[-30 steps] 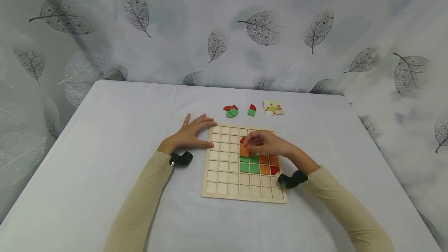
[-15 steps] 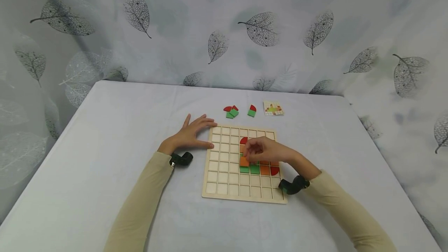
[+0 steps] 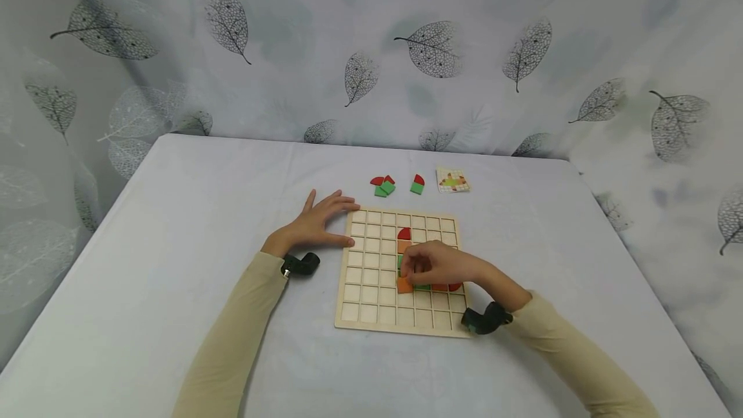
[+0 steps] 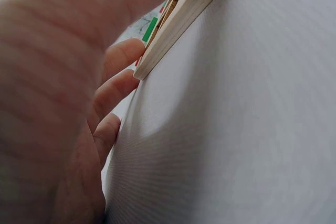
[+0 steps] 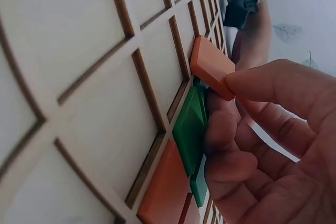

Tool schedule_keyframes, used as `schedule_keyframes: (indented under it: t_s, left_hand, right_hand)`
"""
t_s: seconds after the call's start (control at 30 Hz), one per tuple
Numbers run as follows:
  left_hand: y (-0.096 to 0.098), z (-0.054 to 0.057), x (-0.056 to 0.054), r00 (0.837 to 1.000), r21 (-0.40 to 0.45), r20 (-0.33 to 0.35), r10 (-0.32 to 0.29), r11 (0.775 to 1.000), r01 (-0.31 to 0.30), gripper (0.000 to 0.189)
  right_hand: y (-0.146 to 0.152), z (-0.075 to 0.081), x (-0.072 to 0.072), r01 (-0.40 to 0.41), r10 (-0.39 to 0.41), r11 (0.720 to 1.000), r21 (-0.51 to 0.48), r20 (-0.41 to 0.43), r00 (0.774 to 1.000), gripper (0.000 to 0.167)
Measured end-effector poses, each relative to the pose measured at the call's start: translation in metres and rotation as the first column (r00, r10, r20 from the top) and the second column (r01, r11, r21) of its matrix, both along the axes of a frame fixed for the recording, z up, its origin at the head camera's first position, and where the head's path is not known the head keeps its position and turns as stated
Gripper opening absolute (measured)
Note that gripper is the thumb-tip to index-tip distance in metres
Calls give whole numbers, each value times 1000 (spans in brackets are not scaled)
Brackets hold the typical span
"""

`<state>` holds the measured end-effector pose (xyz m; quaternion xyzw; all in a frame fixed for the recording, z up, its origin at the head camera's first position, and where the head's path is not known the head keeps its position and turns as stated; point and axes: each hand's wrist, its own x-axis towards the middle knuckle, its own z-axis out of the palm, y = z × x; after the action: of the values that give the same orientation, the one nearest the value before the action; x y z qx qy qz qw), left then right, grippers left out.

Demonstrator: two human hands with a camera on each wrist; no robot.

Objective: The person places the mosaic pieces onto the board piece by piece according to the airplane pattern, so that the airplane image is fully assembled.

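My right hand (image 3: 438, 264) pinches an orange square tile (image 5: 212, 69) between thumb and fingers. The tile is tilted over the gridded wooden board (image 3: 370, 276), beside a green tile (image 5: 189, 129) lying in its cell. My left hand (image 3: 313, 221) is spread at the board's left edge, thumb and fingertips right at the rim. Up the same column lie a red quarter-round tile (image 3: 404, 233) and another orange tile (image 3: 404, 247). More green, orange and red tiles on the board are partly hidden under my right hand.
Behind the board lie loose red and green tiles (image 3: 383, 187) in a small heap. A red and green pair (image 3: 417, 184) is to their right. Farther right is a square pattern card (image 3: 453, 180). A white cloth covers the table (image 3: 261, 173), with a leaf-print curtain (image 3: 290, 50) behind.
My right hand has moved the orange tile down the column toward the near side, uncovering the red quarter-round and orange tiles above. My left hand has stayed at the board's edge.
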<state>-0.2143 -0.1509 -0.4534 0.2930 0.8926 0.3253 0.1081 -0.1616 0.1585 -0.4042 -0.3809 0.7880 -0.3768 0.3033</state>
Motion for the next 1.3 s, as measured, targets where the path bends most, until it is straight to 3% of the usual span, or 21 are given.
schedule_keyframes:
  t_s: [0.3,0.7,1.03,1.3]
  left_hand:
    - [0,2,1,1000,-17,6,12,1000,-12,76]
    - [1,2,1,1000,-15,5,10,1000,-10,75]
    - [2,1,2,1000,-11,8,5,1000,-5,75]
    - [2,1,1,1000,-13,-5,10,1000,-10,75]
  right_hand:
    - [-7,1,9,-16,23,998,63,-109,994,6]
    - [-10,2,15,-14,24,995,100,-105,994,6]
    - [-7,-2,6,-27,29,999,39,-50,998,3]
    - [-5,-5,-5,38,-39,999,-3,-55,998,4]
